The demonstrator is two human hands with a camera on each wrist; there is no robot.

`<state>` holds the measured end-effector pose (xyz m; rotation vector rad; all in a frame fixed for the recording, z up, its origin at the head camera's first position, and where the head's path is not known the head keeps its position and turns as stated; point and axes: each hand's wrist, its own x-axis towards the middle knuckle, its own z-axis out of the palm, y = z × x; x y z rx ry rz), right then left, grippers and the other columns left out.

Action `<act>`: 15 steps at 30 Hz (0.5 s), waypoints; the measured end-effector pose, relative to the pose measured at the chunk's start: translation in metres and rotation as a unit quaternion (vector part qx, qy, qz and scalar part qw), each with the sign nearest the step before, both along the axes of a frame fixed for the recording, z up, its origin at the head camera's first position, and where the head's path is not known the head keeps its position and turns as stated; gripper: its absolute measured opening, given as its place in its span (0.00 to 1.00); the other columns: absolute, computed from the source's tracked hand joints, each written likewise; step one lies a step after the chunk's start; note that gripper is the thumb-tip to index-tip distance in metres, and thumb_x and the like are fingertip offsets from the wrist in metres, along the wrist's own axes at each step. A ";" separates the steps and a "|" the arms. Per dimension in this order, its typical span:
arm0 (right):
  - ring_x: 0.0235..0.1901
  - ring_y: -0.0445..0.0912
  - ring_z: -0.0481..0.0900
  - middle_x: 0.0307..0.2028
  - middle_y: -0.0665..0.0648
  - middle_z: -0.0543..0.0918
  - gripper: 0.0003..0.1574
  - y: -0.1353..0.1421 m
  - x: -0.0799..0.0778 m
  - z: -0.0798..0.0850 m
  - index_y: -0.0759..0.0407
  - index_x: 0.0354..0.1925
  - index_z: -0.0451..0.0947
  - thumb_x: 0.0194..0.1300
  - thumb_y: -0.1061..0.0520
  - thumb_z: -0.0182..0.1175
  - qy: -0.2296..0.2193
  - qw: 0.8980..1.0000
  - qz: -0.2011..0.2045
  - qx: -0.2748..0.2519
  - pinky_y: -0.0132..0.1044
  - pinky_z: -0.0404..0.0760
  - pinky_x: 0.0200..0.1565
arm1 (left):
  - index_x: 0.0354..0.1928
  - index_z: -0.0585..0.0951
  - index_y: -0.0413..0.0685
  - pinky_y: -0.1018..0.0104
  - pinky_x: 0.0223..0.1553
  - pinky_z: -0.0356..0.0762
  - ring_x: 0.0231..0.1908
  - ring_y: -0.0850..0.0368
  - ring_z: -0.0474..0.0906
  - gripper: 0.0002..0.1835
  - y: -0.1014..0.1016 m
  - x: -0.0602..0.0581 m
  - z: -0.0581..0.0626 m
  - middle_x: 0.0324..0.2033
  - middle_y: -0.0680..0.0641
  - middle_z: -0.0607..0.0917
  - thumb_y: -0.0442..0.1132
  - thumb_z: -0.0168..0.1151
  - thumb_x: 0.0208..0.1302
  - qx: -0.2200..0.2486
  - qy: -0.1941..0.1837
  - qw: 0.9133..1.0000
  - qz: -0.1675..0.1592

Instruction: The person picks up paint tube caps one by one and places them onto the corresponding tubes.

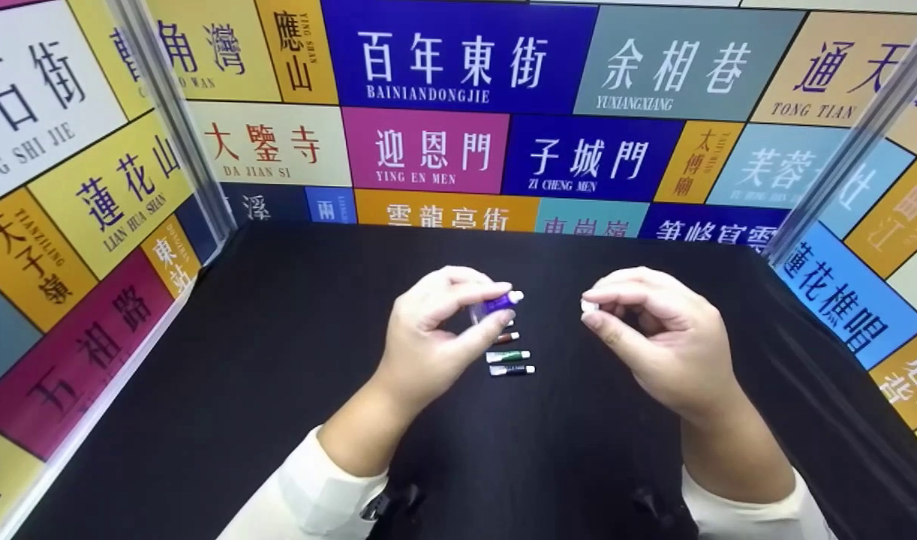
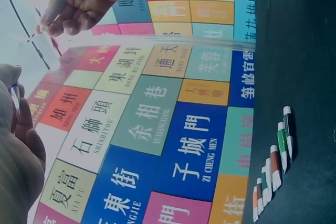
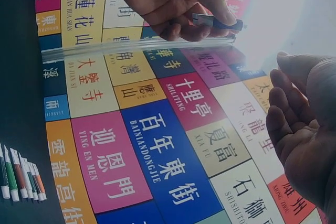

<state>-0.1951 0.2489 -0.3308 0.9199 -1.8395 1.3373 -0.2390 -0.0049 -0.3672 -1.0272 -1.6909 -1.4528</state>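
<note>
Between the thumb and fingers of my left hand (image 1: 447,322) is a small purple paint tube (image 1: 497,303), its white tip pointing right. The right wrist view also shows this paint tube (image 3: 218,21), looking dark blue there. My right hand (image 1: 657,337) pinches a small white cap (image 1: 590,305) at its fingertips, apart from the tube. Both hands are raised above the black cloth. Below the left hand lie a green paint tube (image 1: 508,356), a black paint tube (image 1: 512,370) and a brown paint tube (image 1: 508,338), with others partly hidden by that hand.
A black cloth (image 1: 278,360) covers the table. Several tubes lie in a row on it, including an orange tube (image 2: 255,203). Panels with coloured street-name signs (image 1: 458,60) enclose the back and sides, with clear corner posts (image 1: 196,142).
</note>
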 end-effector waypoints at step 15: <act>0.37 0.41 0.82 0.39 0.57 0.90 0.19 -0.001 -0.005 -0.005 0.61 0.43 0.91 0.55 0.76 0.75 -0.013 0.996 -0.043 0.074 0.25 0.78 0.31 | 0.50 0.93 0.51 0.68 0.49 0.87 0.48 0.57 0.87 0.14 0.003 0.003 0.000 0.43 0.50 0.92 0.41 0.79 0.64 -0.071 0.013 0.997 0.035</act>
